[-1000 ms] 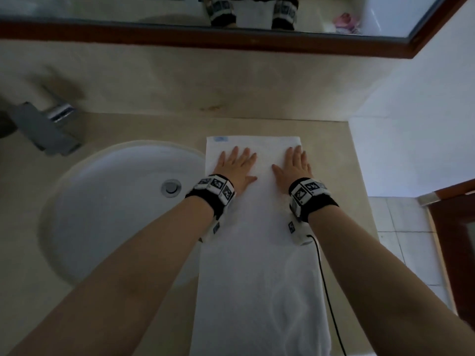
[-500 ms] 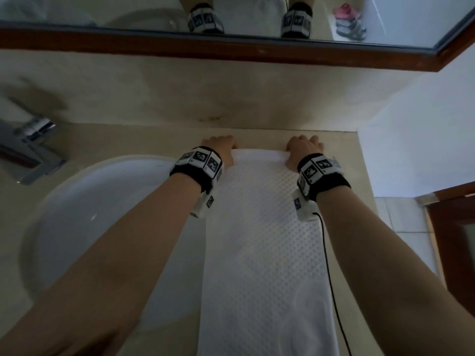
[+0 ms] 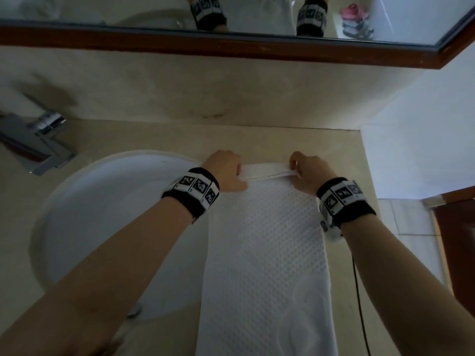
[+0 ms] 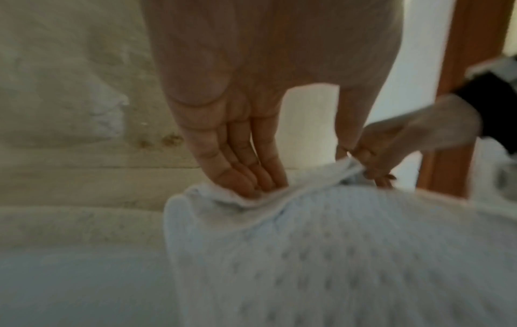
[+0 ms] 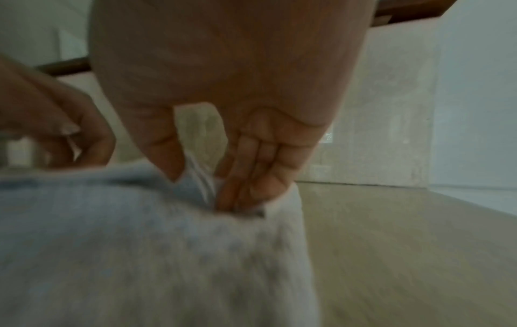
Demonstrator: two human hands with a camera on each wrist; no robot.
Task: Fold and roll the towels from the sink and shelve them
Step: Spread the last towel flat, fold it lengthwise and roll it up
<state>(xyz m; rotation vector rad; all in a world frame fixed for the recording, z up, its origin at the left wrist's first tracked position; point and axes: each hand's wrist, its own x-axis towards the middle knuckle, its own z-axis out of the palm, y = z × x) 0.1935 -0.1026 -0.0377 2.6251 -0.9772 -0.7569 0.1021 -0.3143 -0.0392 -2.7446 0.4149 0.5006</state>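
A long white waffle-textured towel [image 3: 264, 255] lies folded lengthwise on the beige counter, right of the sink, running from the wall side toward me. My left hand [image 3: 226, 170] pinches its far left corner [image 4: 223, 194], thumb and fingers closed on the lifted edge. At the far right corner, my right hand [image 3: 305, 170] pinches the same far edge [image 5: 223, 194]. Between the hands the far end [image 3: 267, 172] is turned up and back toward me in a narrow band. The towel's near end runs out of view at the bottom.
A round white sink basin [image 3: 108, 227] sits left of the towel, with a chrome faucet [image 3: 33, 142] at the far left. A wood-framed mirror [image 3: 231, 44] hangs above the beige backsplash. A white wall [image 3: 416, 140] bounds the counter on the right; tiled floor and a dark door [image 3: 460, 242] lie beyond.
Both hands went from lying flat on the towel to its far edge, took hold of the two corners, and have turned that edge up and back toward me.
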